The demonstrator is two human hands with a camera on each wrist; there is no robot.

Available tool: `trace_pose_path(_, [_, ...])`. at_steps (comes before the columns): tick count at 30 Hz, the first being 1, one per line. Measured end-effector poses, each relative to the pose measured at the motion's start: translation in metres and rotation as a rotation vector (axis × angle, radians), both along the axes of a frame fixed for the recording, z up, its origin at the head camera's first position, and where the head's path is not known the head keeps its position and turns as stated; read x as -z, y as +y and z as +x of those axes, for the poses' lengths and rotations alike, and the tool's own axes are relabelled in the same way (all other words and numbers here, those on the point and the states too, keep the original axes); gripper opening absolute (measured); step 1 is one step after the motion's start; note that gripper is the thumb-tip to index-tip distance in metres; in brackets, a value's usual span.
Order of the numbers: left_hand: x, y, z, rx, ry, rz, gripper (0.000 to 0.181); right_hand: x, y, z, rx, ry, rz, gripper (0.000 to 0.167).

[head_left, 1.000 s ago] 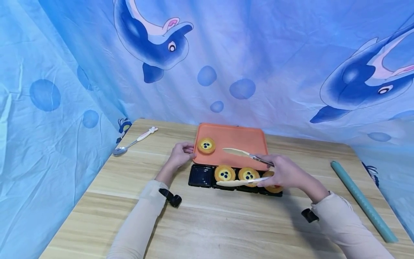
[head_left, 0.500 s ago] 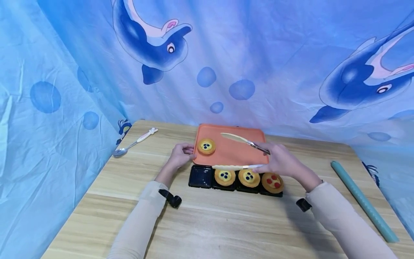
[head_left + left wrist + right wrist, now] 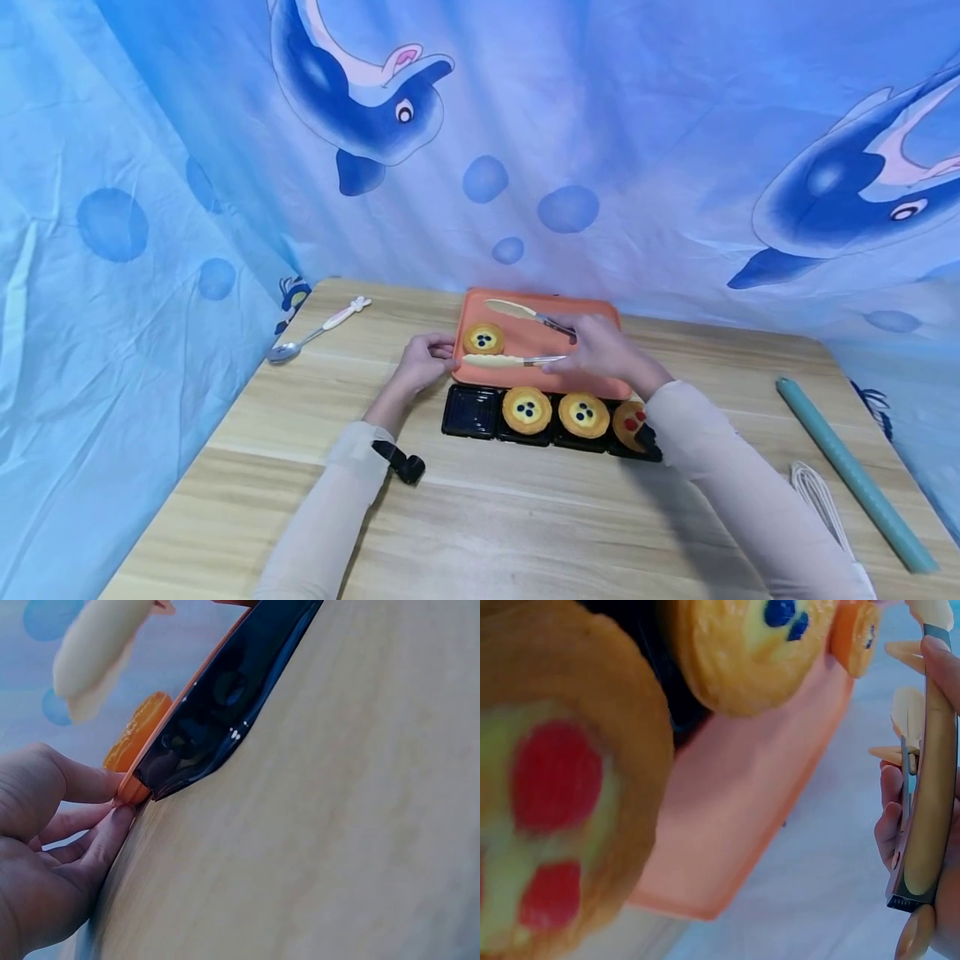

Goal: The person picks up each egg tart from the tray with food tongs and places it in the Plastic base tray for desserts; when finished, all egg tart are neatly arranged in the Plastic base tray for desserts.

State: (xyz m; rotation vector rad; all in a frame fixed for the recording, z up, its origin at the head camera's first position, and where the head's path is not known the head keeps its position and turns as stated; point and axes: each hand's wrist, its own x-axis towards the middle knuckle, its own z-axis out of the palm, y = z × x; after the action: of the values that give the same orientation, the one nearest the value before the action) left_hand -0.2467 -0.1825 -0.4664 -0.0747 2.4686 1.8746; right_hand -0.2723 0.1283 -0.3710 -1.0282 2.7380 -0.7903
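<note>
My left hand [image 3: 427, 364] pinches the left edge of the orange tray [image 3: 555, 383] between thumb and fingers. In my right hand [image 3: 600, 346] are food tongs [image 3: 517, 310] with cream tips, their arms spread apart. A blueberry-topped egg tart [image 3: 483, 333] sits on the tray's left side; in the head view it lies between the two tips. The left wrist view has one tong tip [image 3: 97, 660] raised above that tart [image 3: 139, 731]. Two more blueberry tarts [image 3: 527, 411] and a red-topped tart [image 3: 627, 423] sit in a row of black square containers [image 3: 471, 412], whose leftmost one holds nothing.
A spoon [image 3: 322, 329] with a white handle lies at the far left of the wooden table [image 3: 480, 517]. To the right are a green rolling pin [image 3: 855, 475] and a whisk [image 3: 821, 504], partly behind my right sleeve. A blue dolphin curtain [image 3: 645, 167] hangs behind.
My right hand and the tongs have moved left and away from me, from over the black containers to the tart on the tray. The whisk has come into view. My left hand stays put.
</note>
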Motion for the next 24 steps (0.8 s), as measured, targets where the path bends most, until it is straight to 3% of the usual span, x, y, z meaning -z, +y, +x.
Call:
trace_pose_path(13, [0.000, 0.002, 0.000, 0.006, 0.006, 0.011, 0.044, 0.020, -0.012, -0.009, 0.062, -0.018, 0.082, 0.079])
trace_pose_path(24, [0.001, 0.000, 0.000, -0.003, 0.001, 0.020, 0.045, 0.025, -0.013, -0.011, 0.047, -0.009, 0.099, 0.068])
